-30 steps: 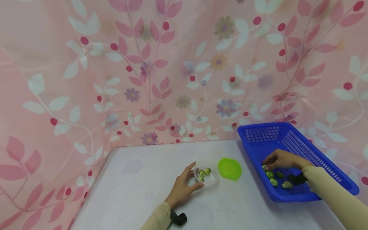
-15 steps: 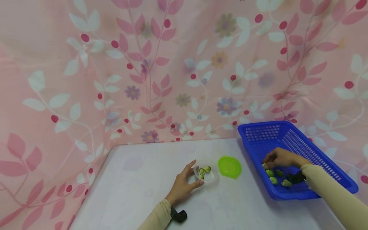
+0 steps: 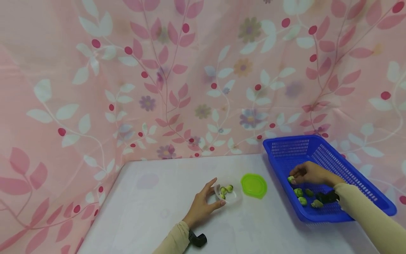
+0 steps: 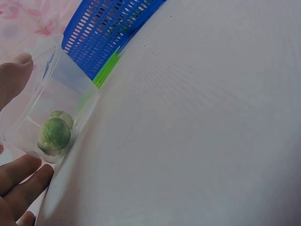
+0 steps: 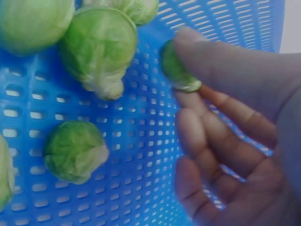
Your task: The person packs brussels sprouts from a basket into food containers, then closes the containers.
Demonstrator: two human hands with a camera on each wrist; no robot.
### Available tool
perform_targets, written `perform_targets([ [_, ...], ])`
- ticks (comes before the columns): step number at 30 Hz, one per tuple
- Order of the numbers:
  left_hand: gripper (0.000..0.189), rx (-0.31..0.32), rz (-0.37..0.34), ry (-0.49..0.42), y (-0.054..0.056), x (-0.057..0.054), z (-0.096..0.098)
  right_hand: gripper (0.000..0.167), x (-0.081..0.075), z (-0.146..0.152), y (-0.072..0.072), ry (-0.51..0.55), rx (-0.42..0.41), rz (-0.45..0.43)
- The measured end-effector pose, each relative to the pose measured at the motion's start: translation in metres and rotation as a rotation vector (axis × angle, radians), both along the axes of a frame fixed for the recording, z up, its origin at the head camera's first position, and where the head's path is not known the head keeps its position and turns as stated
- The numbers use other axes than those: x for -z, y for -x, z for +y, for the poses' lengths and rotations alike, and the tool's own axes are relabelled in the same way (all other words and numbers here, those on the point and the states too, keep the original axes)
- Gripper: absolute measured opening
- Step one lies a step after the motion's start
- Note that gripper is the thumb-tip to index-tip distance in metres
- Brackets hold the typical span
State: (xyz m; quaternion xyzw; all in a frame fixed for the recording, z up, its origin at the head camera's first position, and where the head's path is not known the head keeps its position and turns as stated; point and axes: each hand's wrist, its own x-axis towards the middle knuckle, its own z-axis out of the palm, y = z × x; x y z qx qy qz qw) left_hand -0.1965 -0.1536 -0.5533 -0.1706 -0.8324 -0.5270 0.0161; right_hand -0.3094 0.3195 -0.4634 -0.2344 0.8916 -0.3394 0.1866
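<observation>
In the head view my left hand (image 3: 201,204) holds a small clear plastic container (image 3: 235,196) by its side, thumb on the near side and fingers on the far side. Several Brussels sprouts (image 3: 223,191) lie in it. My right hand (image 3: 310,174) is inside the blue basket (image 3: 282,165), pinching a Brussels sprout (image 5: 174,68) between thumb and fingers; the other fingers curl loosely below. More sprouts rest on the basket floor, including a large one (image 5: 99,44) and a smaller one (image 5: 75,151) in the right wrist view.
A bright green lid (image 3: 253,186) lies on the white table (image 3: 152,204) between container and basket. The basket's slotted walls rise around my right hand. Behind the table hangs a pink floral curtain (image 3: 196,77).
My right hand has risen slightly inside the basket, and the sprout it pinches shows more clearly at its fingertips. The left hand stays at the container.
</observation>
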Motion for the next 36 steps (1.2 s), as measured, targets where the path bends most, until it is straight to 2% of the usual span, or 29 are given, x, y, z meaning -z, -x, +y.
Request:
perform_targets([
  [6, 0.091, 0.002, 0.010, 0.008, 0.000, 0.002, 0.002, 0.035, -0.005, -0.003, -0.004, -0.002, 0.062, 0.165],
  [9, 0.091, -0.004, 0.012, 0.015, -0.001, 0.003, 0.003, 0.036, -0.008, -0.005, -0.005, -0.013, 0.102, 0.211],
  [17, 0.092, 0.007, 0.015, 0.007, 0.000, 0.002, 0.002, 0.032, -0.022, -0.008, -0.013, 0.019, 0.153, 0.271],
  [28, 0.091, 0.000, 0.009, 0.009, -0.002, 0.002, 0.000, 0.031, -0.040, -0.020, -0.022, 0.067, 0.145, 0.307],
  [36, 0.090, 0.001, 0.015, 0.004, -0.001, 0.003, 0.000, 0.029, -0.047, -0.033, -0.028, 0.164, 0.140, 0.352],
])
